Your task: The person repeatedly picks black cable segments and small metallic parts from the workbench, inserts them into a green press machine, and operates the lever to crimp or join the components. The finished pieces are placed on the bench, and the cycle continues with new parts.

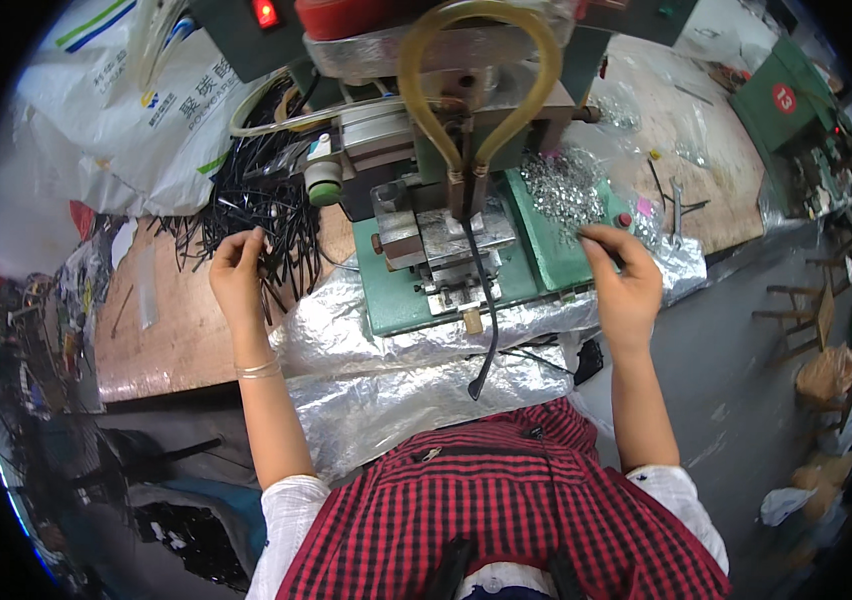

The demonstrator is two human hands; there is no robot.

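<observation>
A green bench machine with a metal fixture [463,244] stands before me, two yellowish tubes looping above it. One black plastic strip [487,315] hangs down from its working head, its flat end over foil. My left hand [238,255] is at the near edge of a heap of black strips [276,225], thumb and forefinger close together; whether something is pinched there cannot be told. My right hand [624,274] hovers at the near edge of a pile of small shiny metal parts [561,191] on a green tray [546,262], fingers curled, with its fingertips' contents too small to make out.
Crumpled foil [426,375] covers the bench's front edge. A wrench [676,210], a red-capped item [624,220] and plastic bags lie at the right. A big white sack [118,112] stands behind the black strips. Another green machine [786,112] is at far right, wooden stools [808,307] below.
</observation>
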